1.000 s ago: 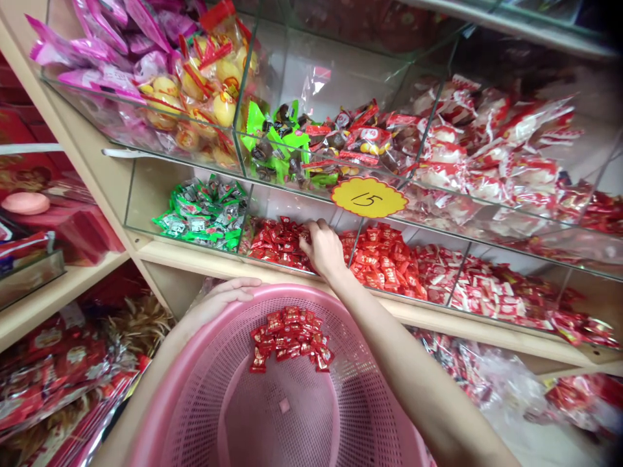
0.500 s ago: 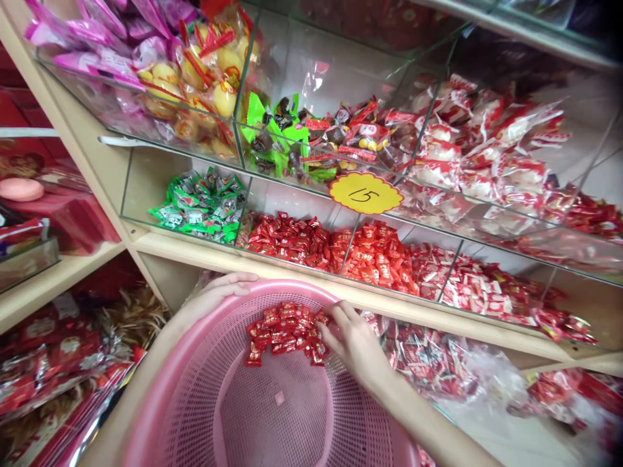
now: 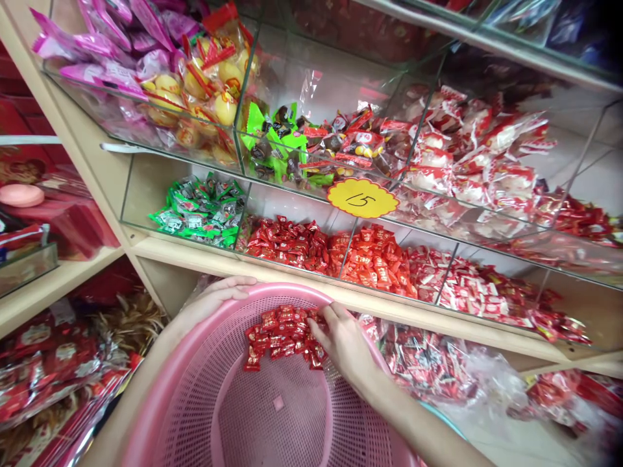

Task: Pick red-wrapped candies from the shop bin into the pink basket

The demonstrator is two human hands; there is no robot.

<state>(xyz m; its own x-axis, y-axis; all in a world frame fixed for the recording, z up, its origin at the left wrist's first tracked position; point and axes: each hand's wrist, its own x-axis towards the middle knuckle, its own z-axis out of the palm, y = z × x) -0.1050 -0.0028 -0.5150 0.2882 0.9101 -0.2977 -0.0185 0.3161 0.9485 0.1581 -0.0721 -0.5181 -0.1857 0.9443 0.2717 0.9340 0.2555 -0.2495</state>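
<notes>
A pink plastic basket [image 3: 189,363] with perforated walls is tilted toward me. Small red-wrapped candies [image 3: 282,331] lie heaped against its far inner wall. Along the upper left rim is my left hand [image 3: 219,295], its fingers extended against the outside and its forearm around the basket's side. The thumb is hidden. On the upper right rim my right hand [image 3: 341,334] is bent over the edge, with one digit reaching inside against the candies. Its other fingertips are partly hidden.
Beyond the basket a wooden shelf edge [image 3: 292,275] carries clear bins of green candies [image 3: 199,211], red candies [image 3: 287,243] and other sweets. A yellow price tag [image 3: 363,198] reads 15. Bagged candies [image 3: 428,363] sit below right, and red packages [image 3: 53,344] at left.
The view has shifted slightly. My right hand has moved a little to the left over the candies. The left hand stays along the rim.
</notes>
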